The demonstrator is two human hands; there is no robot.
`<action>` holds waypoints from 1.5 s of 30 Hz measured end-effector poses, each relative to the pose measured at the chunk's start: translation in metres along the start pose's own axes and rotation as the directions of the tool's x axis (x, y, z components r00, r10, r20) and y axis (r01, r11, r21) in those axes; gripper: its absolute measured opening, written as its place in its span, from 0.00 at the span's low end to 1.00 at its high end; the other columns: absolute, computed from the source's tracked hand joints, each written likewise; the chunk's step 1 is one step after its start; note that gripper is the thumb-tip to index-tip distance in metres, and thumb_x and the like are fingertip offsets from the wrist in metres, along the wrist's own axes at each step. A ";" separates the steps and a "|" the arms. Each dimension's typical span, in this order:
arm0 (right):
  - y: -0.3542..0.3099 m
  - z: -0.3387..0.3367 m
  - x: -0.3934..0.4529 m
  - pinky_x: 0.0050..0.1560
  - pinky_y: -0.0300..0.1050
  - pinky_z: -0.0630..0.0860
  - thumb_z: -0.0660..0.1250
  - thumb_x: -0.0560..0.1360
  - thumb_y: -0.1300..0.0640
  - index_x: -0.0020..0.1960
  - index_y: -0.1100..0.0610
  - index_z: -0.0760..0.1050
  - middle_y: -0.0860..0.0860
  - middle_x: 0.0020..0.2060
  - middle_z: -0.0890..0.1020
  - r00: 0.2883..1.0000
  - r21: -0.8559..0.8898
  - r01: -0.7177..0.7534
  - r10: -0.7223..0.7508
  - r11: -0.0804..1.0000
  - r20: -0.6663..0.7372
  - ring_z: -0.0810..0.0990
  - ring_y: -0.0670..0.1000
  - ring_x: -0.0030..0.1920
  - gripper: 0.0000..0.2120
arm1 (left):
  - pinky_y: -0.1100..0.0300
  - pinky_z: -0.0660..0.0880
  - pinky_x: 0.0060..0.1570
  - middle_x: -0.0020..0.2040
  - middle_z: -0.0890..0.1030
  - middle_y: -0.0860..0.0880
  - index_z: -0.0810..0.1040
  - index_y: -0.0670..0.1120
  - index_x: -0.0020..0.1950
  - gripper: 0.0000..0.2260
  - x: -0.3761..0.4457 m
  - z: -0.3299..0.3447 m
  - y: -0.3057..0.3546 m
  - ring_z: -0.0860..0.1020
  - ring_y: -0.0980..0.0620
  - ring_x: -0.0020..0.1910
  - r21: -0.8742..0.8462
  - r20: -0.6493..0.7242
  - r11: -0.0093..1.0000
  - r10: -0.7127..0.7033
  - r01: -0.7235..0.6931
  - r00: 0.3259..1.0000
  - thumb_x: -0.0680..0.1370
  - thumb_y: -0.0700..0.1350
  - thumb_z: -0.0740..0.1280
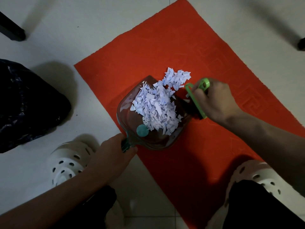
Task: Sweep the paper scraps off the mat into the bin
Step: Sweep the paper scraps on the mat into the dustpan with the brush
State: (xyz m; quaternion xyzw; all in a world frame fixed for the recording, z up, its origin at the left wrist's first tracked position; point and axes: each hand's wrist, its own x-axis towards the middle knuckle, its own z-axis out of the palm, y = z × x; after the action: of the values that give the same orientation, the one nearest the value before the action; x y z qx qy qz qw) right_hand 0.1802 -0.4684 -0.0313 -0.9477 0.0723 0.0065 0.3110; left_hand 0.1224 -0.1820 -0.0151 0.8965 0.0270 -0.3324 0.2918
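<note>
A red mat [206, 52] lies on the pale floor. On it rests a clear dustpan [132, 119] with a teal handle, and my left hand [113, 156] is closed on that handle. White paper scraps [156, 106] are heaped inside the pan, and a smaller pile of scraps [178, 76] trails over its front lip onto the mat. My right hand [217, 100] grips a green hand brush [196, 103], whose dark bristles press against the pan's right side. The bin with a dark bag [24, 103] stands on the floor at the left.
My two white perforated clogs [69, 162] [260, 177] frame the mat's near corner. Dark furniture legs stand at the far left [13, 30] and far right [301, 44]. Pale tiled floor [82, 30] surrounds the mat.
</note>
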 end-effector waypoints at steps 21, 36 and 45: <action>-0.009 -0.012 -0.013 0.34 0.29 0.65 0.57 0.70 0.56 0.42 0.57 0.79 0.44 0.33 0.76 1.000 0.198 0.017 -0.017 0.980 -0.002 0.74 0.40 0.32 0.12 | 0.59 0.72 0.33 0.35 0.78 0.52 0.68 0.56 0.39 0.11 0.000 0.000 0.000 0.73 0.56 0.28 -0.011 0.002 1.000 0.003 -0.003 1.000 0.78 0.49 0.68; 0.019 -0.003 0.042 0.46 0.49 0.69 0.60 0.75 0.65 0.53 0.55 0.81 0.60 0.46 0.82 0.993 -0.061 -0.040 0.033 0.997 -0.112 0.76 0.60 0.43 0.13 | 0.58 0.73 0.32 0.35 0.78 0.52 0.69 0.55 0.39 0.11 0.001 0.000 -0.002 0.73 0.56 0.29 -0.016 0.013 1.000 -0.007 0.007 1.000 0.78 0.50 0.68; -0.011 -0.021 0.022 0.29 0.48 0.70 0.59 0.73 0.65 0.44 0.55 0.81 0.58 0.38 0.82 0.996 0.115 -0.069 0.074 0.991 -0.040 0.75 0.58 0.31 0.13 | 0.51 0.76 0.36 0.36 0.79 0.49 0.70 0.53 0.39 0.10 0.001 -0.001 -0.003 0.73 0.54 0.29 -0.006 0.004 1.000 -0.007 0.007 1.000 0.77 0.50 0.69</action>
State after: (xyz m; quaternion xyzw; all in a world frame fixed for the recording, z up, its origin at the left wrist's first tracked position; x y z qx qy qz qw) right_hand 0.2024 -0.4751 -0.0088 -0.9252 0.1132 -0.0074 0.3620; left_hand 0.1232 -0.1786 -0.0167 0.8949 0.0306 -0.3351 0.2932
